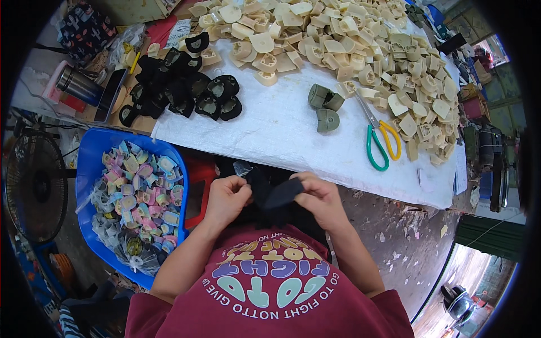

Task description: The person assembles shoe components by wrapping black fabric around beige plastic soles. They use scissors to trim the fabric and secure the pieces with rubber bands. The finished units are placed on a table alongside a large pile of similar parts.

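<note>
— What's nearest the person?

— Both hands, held close to the chest just off the near edge of the bench. The left hand (226, 198) and the right hand (321, 197) each pinch an end of a black piece of material (276, 197), fingers curled and pressed onto it; it spans the gap between them.

— And to the side?

— Left of the person, below the bench's near left corner, a blue tub (90, 169) holds pastel-coloured small parts (138, 194), some in clear bags. A fan (34, 186) stands further left.

— On the bench itself?

— A white sheet (270, 129) covers most of it. Scissors (378, 141) with one green and one yellow handle lie toward the right, just beside three grey-green heel-shaped pieces (324, 107) in the middle. A heap of black pieces (183, 90) sits at the sheet's left edge.

— Farthest back?

— A large pile of cream heel pieces (349, 45) runs along the far edge and curves down the right side. At the far left corner stand a metal cup (76, 84) and a dark phone (109, 96).
</note>
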Demonstrator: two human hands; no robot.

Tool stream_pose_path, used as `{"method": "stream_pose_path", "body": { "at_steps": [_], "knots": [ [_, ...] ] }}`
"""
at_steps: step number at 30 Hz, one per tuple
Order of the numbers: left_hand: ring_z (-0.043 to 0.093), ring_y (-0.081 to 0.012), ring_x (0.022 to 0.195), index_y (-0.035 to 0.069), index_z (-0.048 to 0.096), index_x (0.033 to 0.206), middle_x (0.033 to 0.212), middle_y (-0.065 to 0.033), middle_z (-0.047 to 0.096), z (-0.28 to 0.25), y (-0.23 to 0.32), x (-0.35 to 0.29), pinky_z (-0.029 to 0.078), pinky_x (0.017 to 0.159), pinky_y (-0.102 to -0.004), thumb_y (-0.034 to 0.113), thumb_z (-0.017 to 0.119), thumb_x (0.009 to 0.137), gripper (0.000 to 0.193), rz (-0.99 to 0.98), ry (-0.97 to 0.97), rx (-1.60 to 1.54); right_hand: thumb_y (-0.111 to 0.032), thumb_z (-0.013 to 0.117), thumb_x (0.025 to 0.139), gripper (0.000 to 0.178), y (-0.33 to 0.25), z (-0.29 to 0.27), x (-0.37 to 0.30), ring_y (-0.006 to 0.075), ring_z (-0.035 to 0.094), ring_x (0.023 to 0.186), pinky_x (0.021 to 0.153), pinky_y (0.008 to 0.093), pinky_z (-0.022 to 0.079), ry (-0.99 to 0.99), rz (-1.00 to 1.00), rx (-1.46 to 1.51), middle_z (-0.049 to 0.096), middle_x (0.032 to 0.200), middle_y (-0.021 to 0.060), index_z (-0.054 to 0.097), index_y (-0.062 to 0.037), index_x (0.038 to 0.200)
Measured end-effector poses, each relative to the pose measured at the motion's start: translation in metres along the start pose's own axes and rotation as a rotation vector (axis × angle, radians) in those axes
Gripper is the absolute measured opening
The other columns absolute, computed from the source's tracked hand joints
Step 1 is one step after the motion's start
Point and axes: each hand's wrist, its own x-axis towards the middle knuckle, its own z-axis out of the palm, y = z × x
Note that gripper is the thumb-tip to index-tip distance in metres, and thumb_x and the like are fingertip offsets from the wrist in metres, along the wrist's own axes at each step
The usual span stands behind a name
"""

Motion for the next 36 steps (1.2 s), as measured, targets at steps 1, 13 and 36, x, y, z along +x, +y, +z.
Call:
{"method": "stream_pose_path", "body": {
  "at_steps": [1, 13, 36],
  "knots": [
    [0.06, -0.0094, 0.057, -0.002, 0.061, 0.077, 0.066, -0.0052, 0.063, -0.006, -0.007, 0.003, 0.049, 0.053, -0.0218, 0.005, 0.057, 0.084, 0.011, -0.022, 0.013, 0.129, -0.004, 0.057, 0.082, 0.016, -0.005, -0.005, -0.003, 0.0205, 0.062, 0.095, 0.088, 0.0318, 0.047, 0.028, -0.07, 0.051, 0.062, 0.102, 0.0136, 0.061, 0.003, 0.096],
    [0.058, -0.0257, 0.05, 0.0, 0.066, 0.072, 0.058, -0.0123, 0.061, -0.02, 0.006, -0.009, 0.047, 0.051, -0.034, 0.018, 0.072, 0.075, 0.018, 0.249, 0.107, 0.778, -0.024, 0.055, 0.082, 0.029, -0.062, -0.095, -0.069, 0.019, 0.05, 0.078, 0.097, 0.0489, 0.041, 0.286, -0.594, 0.62, 0.049, 0.085, 0.0048, 0.054, -0.0024, 0.103],
    [0.06, -0.024, 0.091, 0.007, 0.052, 0.124, 0.108, -0.012, 0.057, 0.065, 0.121, 0.111, 0.05, 0.077, -0.0344, 0.013, 0.059, 0.086, 0.039, 0.373, -0.431, 0.265, -0.002, 0.065, 0.084, 0.016, -0.055, -0.062, -0.024, 0.0159, 0.065, 0.071, 0.07, 0.0304, 0.055, 0.413, -0.135, 0.395, 0.067, 0.085, 0.0069, 0.062, 0.0001, 0.099]
  ]
}}
